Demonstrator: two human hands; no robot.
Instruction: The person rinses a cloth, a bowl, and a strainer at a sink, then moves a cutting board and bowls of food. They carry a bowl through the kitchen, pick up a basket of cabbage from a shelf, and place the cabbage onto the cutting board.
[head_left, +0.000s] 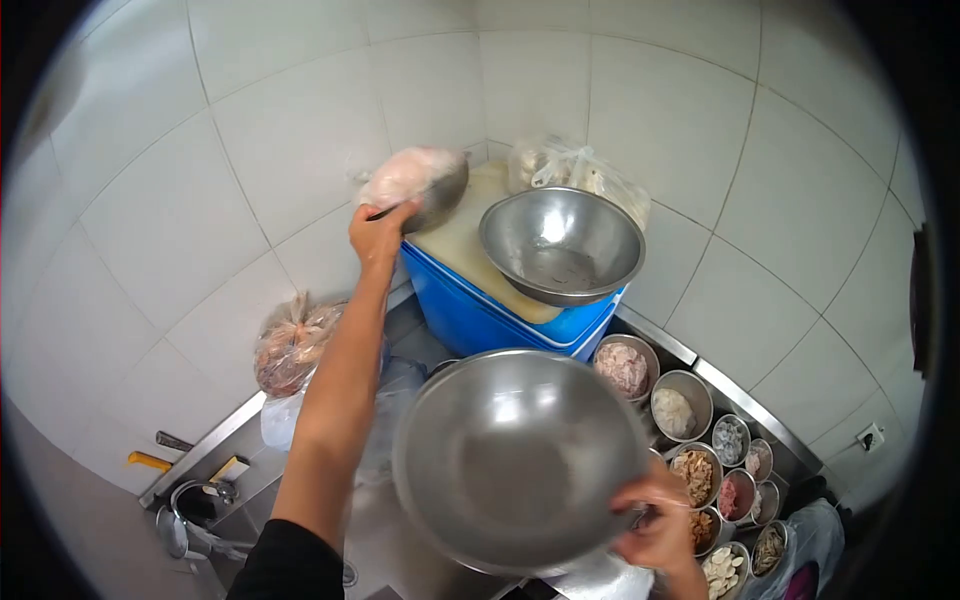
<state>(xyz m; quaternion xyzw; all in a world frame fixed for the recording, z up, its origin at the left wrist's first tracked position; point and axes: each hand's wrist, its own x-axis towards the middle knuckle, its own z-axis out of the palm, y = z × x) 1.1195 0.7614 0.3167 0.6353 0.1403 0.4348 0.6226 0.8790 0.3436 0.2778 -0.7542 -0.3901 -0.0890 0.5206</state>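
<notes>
My left hand (378,232) is stretched far forward, its fingers closed on the rim of a tilted metal bowl (440,200). In that bowl rests a pale pink mass (408,177), perhaps raw meat in a clear plastic bag; its kind is hard to make out. Close to me, my right hand (655,515) grips the rim of a large steel bowl (515,470) from the right side. The inside of this bowl faces me and holds nothing. Some fingers of my right hand are blurred or behind the rim.
Another steel bowl (562,255) stands on a cutting board (470,245) atop a blue cooler (450,310). A bag of pale food (625,195) lies behind it. Several metal cups of ingredients (697,470) line the right; bagged meat (293,350) and knives (150,460) are left.
</notes>
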